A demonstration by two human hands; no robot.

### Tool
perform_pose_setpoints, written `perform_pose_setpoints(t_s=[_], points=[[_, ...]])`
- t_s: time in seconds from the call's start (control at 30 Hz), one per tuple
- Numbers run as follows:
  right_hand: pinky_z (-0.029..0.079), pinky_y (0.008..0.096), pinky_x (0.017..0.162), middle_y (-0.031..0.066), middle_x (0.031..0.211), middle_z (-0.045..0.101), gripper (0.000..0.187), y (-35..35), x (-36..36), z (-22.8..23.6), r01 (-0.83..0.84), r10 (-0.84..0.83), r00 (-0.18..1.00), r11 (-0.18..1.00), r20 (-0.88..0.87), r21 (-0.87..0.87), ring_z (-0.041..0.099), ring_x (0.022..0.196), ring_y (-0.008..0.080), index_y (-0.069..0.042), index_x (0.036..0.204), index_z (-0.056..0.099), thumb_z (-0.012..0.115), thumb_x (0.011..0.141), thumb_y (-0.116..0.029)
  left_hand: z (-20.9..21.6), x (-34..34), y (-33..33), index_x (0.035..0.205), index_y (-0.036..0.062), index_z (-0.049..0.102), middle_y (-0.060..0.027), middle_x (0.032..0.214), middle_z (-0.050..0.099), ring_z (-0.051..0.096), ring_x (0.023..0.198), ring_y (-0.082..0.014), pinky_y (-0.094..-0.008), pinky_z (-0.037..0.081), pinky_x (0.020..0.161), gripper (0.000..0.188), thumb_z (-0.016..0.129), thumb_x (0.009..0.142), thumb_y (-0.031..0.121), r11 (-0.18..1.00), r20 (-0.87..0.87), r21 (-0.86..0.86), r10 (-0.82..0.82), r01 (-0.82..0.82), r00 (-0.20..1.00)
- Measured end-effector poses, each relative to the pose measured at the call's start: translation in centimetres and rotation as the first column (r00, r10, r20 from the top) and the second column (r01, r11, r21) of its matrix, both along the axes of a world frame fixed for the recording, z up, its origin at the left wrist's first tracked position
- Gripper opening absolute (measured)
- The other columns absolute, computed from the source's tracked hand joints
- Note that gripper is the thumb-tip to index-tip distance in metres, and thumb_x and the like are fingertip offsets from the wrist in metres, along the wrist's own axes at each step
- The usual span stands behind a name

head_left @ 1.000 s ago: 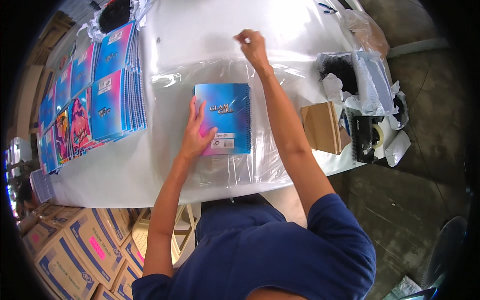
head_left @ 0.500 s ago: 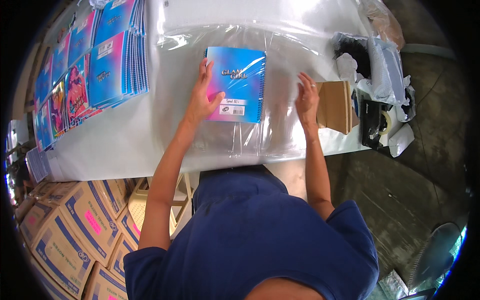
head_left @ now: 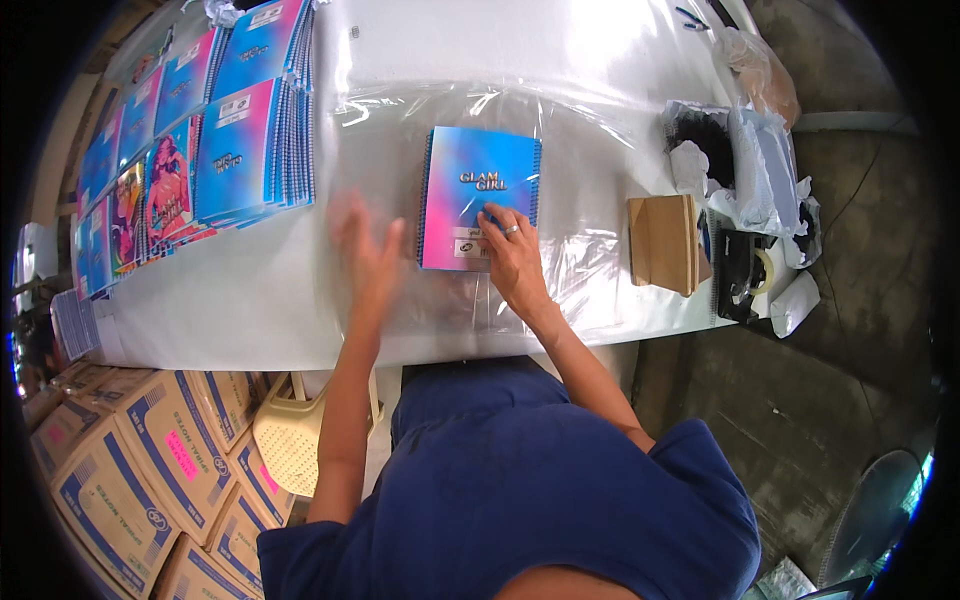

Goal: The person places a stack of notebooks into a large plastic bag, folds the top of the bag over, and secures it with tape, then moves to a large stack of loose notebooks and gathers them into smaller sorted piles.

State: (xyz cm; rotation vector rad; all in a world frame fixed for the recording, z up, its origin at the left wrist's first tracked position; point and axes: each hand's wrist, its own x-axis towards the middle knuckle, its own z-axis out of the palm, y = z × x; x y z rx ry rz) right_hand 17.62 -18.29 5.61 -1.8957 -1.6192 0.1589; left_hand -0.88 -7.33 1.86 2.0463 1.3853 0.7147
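Observation:
A blue and pink spiral notebook (head_left: 478, 190) lies on a sheet of clear plastic film (head_left: 590, 150) spread over a white table (head_left: 250, 290). My right hand (head_left: 512, 250) presses flat on the notebook's lower right part, a ring on one finger. Blurred with motion, my left hand (head_left: 365, 255) hovers to the left of the notebook, fingers spread and holding nothing, over the film's left edge.
Rows of similar notebooks (head_left: 230, 140) overlap at the table's left. A brown notebook (head_left: 660, 245), a tape dispenser (head_left: 745, 275) and crumpled plastic bags (head_left: 745, 160) sit at the right. Cardboard boxes (head_left: 150, 470) and a cream plastic stool (head_left: 290, 440) stand below the table edge.
My left hand came off the notebook and moved left. My right hand moved from the film at the right onto the notebook's lower part.

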Motion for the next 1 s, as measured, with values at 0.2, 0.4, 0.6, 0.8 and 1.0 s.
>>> perform_pose_setpoints(t_s=[0.2, 0.4, 0.6, 0.8, 1.0], points=[[0.040, 0.0418, 0.090, 0.0117, 0.121, 0.054, 0.032, 0.3, -0.3, 0.1, -0.003, 0.003, 1.000, 1.000, -0.004, 0.002, 0.051, 0.111, 0.0305, 0.001, 0.111, 0.059, 0.062, 0.079, 0.002, -2.2, -6.9, -2.8, 0.145, 0.0200, 0.035, -0.0093, 0.154, 0.026, 0.016, 0.142, -0.0382, -0.0589, 0.015, 0.110, 0.058, 0.055, 0.092, 0.034, 0.958, -0.677, 0.235, 0.040, 0.165, 0.735], [0.039, 0.0420, 0.089, 0.0122, 0.122, 0.053, 0.030, 0.1, -0.3, 0.6, -0.008, 0.008, 1.000, 0.999, 0.002, -0.033, 0.051, 0.110, 0.0304, 0.000, 0.109, 0.059, 0.063, 0.079, -0.001, 6.1, -4.1, -5.4, 0.146, 0.0175, 0.033, -0.0120, 0.150, 0.033, 0.037, 0.132, -0.0411, -0.0547, 0.037, 0.100, 0.059, 0.055, 0.092, 0.017, 0.989, -0.166, -0.143, -0.057, 0.033, 0.984], [0.037, 0.0458, 0.091, 0.0171, 0.123, 0.052, 0.035, 1.3, 0.2, 1.2, -0.015, -0.077, 0.910, 0.976, -0.408, -0.217, 0.050, 0.111, 0.0342, -0.002, 0.109, 0.060, 0.071, 0.080, -0.019, 7.0, -5.3, -7.0, 0.149, 0.0121, 0.026, -0.0177, 0.146, 0.038, 0.047, 0.128, -0.0277, -0.0363, 0.049, 0.091, 0.075, 0.059, 0.083, -0.001, 0.687, 0.452, -0.711, 0.287, 0.147, 0.845], [0.034, 0.0585, 0.099, 0.0220, 0.130, 0.043, 0.040, 3.5, -4.2, 3.0, 0.062, -0.119, 0.981, 0.940, -0.152, -0.335, 0.045, 0.117, 0.0381, 0.005, 0.090, 0.062, 0.079, 0.072, -0.026, 7.3, -1.1, -11.4, 0.139, 0.0158, 0.045, -0.0145, 0.132, 0.053, 0.055, 0.119, -0.0285, -0.0346, 0.049, 0.095, 0.076, 0.052, 0.069, -0.014, 0.614, -0.123, -0.244, -0.787, 0.751, 0.604], [0.024, 0.0649, 0.102, 0.0243, 0.135, 0.037, 0.013, 3.5, -5.7, 1.0, 0.157, -0.168, 0.985, 0.957, -0.025, -0.244, 0.037, 0.122, 0.0436, 0.006, 0.076, 0.059, 0.067, 0.072, -0.004, 7.1, -5.4, -5.4, 0.140, 0.0157, 0.044, -0.0174, 0.143, 0.041, 0.040, 0.131, -0.0358, -0.0414, 0.037, 0.106, 0.075, 0.051, 0.071, -0.014, 0.758, 0.385, -0.029, -0.593, 0.652, 0.707]])
